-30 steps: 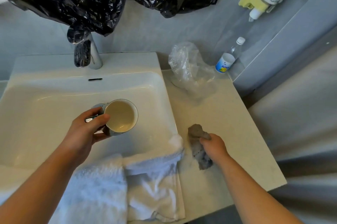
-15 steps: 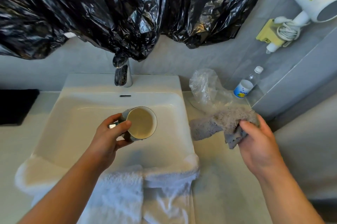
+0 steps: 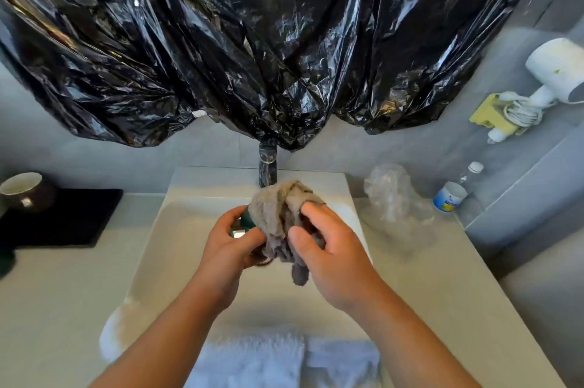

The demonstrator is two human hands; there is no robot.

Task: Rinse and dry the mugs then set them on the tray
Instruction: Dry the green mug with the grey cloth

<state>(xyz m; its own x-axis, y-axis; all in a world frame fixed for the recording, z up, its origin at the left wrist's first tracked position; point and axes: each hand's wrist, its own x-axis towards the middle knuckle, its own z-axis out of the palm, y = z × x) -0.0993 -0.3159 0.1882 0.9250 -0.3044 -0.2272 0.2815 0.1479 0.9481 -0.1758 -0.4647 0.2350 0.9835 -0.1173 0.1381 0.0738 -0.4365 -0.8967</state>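
My left hand [image 3: 229,244] grips a dark green mug [image 3: 247,219] by its handle over the white sink [image 3: 189,195]. A grey cloth [image 3: 279,217] covers the mug's mouth, so most of the mug is hidden. My right hand [image 3: 325,248] holds that cloth against the mug, fingers pressed into it. A second dark mug [image 3: 27,193] with a pale inside stands on the black tray [image 3: 72,217] at the far left of the counter.
The tap [image 3: 268,166] rises behind the sink under hanging black plastic sheeting [image 3: 252,40]. A crumpled clear bag [image 3: 395,195] and a small water bottle [image 3: 455,195] lie on the right counter. A white towel [image 3: 252,359] drapes over the sink's front edge. A hairdryer [image 3: 556,74] hangs at right.
My right hand lifted the grey cloth off the right counter and brought it left onto the mug. The view tilted up, bringing the tray and second mug into sight.
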